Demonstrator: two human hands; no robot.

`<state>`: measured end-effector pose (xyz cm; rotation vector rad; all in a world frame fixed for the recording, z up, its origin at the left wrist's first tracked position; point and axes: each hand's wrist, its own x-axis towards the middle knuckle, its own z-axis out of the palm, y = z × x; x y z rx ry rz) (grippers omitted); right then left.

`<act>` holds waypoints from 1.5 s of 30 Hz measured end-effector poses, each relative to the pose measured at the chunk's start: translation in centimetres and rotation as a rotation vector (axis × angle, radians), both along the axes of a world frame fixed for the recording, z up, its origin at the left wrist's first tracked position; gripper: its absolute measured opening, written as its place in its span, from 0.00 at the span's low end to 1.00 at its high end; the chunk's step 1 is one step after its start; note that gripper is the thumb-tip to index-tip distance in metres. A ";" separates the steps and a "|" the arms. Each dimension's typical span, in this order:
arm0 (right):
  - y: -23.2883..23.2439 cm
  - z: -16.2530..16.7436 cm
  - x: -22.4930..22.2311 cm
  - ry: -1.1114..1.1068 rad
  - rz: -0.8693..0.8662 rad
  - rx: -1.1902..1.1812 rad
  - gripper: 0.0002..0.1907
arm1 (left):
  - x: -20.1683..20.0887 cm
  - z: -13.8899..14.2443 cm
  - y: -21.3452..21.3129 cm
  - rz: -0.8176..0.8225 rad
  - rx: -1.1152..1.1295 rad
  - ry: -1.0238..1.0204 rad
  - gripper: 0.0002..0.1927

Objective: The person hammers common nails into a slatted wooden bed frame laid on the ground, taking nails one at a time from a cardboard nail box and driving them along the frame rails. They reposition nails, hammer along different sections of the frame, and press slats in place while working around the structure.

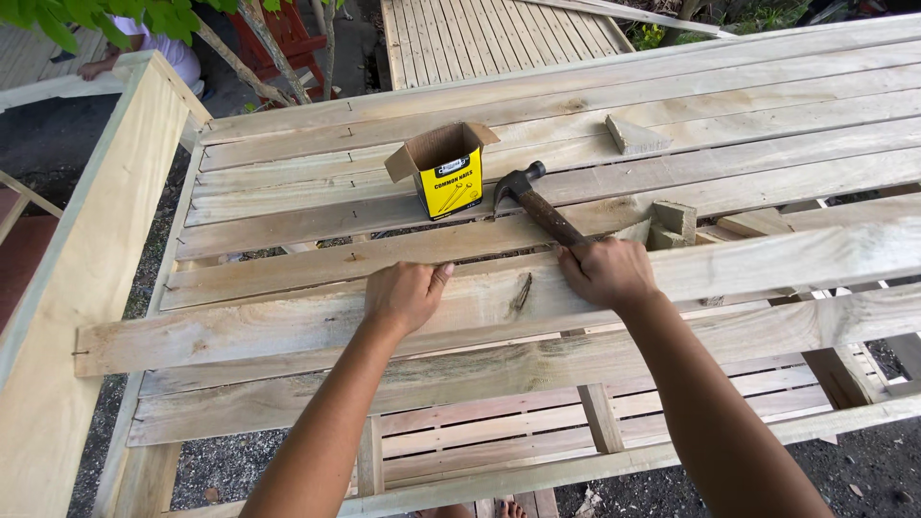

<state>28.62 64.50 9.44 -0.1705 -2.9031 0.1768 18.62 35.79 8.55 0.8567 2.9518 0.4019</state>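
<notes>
Together both hands pressed the loose plank (480,297) lying crosswise: left hand (405,295) flat, right hand (606,273) gripping the claw hammer (537,201) pointing away.

Nail box (448,175) on slats, left of hammer (533,200); wood block (673,222) right of hammer.
</notes>
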 end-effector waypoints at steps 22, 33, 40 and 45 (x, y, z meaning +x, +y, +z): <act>-5.7 -10.5 7.3 0.270 0.211 -0.278 0.12 | 11.0 -11.2 -1.8 -0.264 0.206 0.280 0.32; -7.5 -9.9 9.9 0.113 0.301 -0.136 0.18 | 13.9 -11.2 -3.6 -0.235 -0.021 -0.161 0.33; -9.4 -10.5 13.6 0.070 0.269 -0.222 0.12 | 18.1 -12.5 -6.1 -0.221 0.163 -0.145 0.30; -10.2 -11.0 14.6 0.063 0.221 -0.207 0.14 | 18.9 -13.1 -6.5 -0.196 0.162 -0.202 0.26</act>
